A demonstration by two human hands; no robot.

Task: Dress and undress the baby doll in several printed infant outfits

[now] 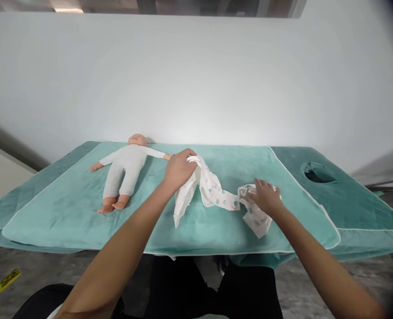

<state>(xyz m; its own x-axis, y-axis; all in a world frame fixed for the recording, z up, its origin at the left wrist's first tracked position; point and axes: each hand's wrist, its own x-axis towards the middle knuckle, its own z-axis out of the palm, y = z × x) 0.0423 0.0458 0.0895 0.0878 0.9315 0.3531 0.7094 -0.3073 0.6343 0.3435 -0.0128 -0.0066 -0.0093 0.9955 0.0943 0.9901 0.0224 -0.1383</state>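
A white baby garment point(213, 190) with small teal prints lies stretched across a teal blanket point(67, 208). My left hand point(178, 168) is closed on the garment's left end and lifts it a little off the blanket. My right hand point(266, 197) grips the bunched right end, which rests on the blanket. A baby doll point(125, 166) in a pale grey suit lies on its back to the left of my left hand, arms spread, head toward the wall.
The blanket covers a teal massage table point(359, 208) with a face hole point(317, 173) at its right end. A white wall point(196, 79) runs right behind the table. A yellow strip point(2, 283) lies on the floor at lower left.
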